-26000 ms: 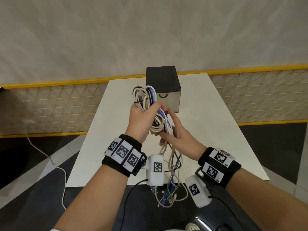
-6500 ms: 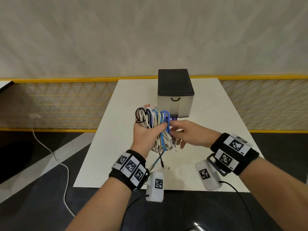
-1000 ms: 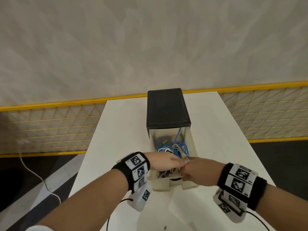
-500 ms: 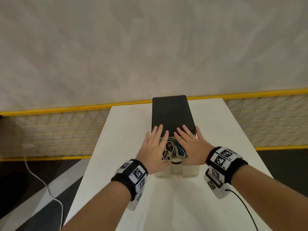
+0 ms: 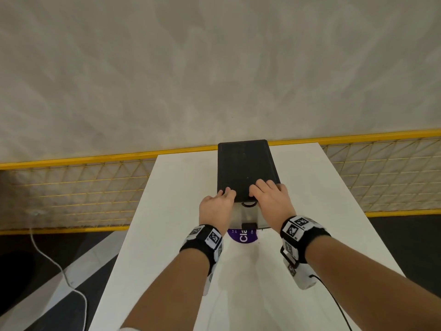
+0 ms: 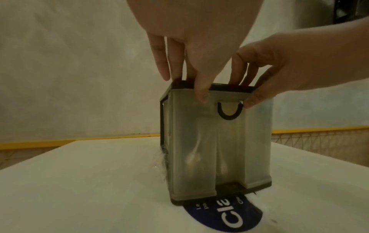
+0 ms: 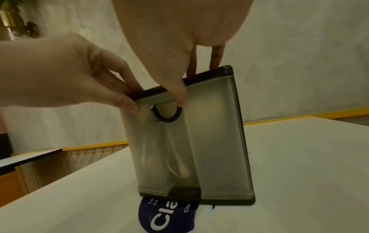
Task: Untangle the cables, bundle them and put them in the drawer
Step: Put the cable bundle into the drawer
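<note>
The drawer box (image 5: 245, 168) has a black lid and a frosted drawer front (image 6: 199, 141), pushed in flush, with a black ring handle (image 6: 229, 112). The cables are inside; only faint pale shapes show through the front. My left hand (image 5: 214, 207) is at the box's front left, fingertips on the lid, thumb pressing the drawer front left of the handle. My right hand (image 5: 269, 201) mirrors it on the right side, fingers resting on the lid, thumb beside the handle. Both hands also appear in the wrist views, the left hand (image 7: 60, 75) and the right hand (image 6: 279, 71).
The box stands on a white table (image 5: 238, 283), over a purple round sticker (image 5: 242, 236) at its front edge. A yellow mesh fence (image 5: 71, 194) runs behind and beside the table. A white cord (image 5: 59, 271) trails on the dark floor at the left.
A second ago both hands were settling the cable bundle into the open drawer. They then pushed the drawer in; it now sits closed, with both thumbs on its front.
</note>
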A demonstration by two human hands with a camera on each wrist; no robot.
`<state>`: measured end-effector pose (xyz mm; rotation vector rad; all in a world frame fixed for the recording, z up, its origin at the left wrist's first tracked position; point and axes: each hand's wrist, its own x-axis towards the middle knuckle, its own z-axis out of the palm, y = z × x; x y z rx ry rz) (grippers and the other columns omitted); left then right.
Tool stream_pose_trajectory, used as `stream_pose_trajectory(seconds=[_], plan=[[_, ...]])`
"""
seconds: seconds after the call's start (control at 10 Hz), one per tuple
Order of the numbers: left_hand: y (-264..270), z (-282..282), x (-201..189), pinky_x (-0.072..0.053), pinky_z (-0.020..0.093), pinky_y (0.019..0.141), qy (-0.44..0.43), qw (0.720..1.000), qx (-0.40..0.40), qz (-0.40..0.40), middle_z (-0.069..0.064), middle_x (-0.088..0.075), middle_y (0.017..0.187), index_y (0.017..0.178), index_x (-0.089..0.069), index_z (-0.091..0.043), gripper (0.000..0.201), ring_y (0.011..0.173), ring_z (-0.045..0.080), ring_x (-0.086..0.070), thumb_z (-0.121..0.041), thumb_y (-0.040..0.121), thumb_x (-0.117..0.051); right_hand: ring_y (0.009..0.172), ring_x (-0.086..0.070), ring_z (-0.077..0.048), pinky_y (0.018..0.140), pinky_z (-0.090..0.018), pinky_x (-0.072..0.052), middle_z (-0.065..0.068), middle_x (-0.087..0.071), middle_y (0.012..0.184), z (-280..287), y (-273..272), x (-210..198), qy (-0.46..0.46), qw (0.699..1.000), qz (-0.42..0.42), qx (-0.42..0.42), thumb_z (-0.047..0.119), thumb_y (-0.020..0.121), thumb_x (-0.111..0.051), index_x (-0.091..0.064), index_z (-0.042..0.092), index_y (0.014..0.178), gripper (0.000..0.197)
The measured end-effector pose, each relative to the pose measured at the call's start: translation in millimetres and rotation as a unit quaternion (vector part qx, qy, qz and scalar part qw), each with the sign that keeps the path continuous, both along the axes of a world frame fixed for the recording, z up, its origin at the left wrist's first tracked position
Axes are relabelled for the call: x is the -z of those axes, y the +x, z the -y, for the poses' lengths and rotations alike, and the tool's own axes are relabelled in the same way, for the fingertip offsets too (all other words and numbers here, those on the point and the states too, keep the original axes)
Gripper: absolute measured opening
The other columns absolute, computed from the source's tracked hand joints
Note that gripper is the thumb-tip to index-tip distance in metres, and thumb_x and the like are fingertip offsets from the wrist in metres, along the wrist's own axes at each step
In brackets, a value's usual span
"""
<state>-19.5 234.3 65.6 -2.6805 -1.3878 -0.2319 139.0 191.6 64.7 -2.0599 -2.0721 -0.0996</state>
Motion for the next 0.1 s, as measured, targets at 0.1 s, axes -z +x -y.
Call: stream_pose_trajectory(seconds=[0.1], plan=[[-10.9,-8.6,0.0,-0.046,0.029,0.097,-0.068,0.993,-0.009,0.100,-0.003,-0.052,0.148,0.145,-0.047,-0.026,0.046,0.122,0.020,-0.060,-0.014,0.101,-0.051,0.102,-0.050,-0.020,0.091,-0.033,-0.037,0.005,-0.051,0.110,0.4,2.6,0.1,0.014,1.000,-0.023,0.005,0.009,0.075,-0.071,-0.053,0.026,0.109,0.043]])
